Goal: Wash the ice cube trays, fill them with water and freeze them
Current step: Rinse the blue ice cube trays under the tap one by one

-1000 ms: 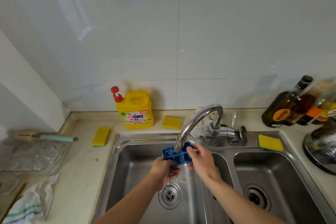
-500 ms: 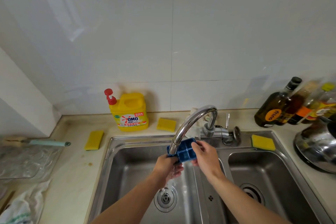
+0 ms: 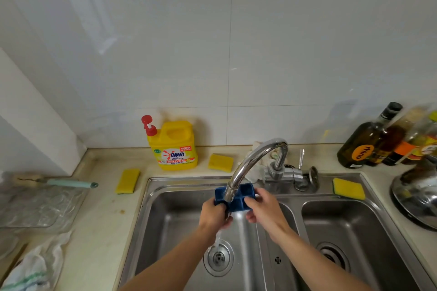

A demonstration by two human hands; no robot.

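Both my hands grip the blue tray (image 3: 238, 198) under the tap (image 3: 250, 163), over the left sink (image 3: 170, 215): left hand (image 3: 214, 214) on its left end, right hand (image 3: 263, 208) on its right. Water runs off to the drain (image 3: 218, 258).

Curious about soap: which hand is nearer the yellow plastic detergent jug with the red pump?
Left. The left hand sits in front and right of the jug; the right hand is farther right.
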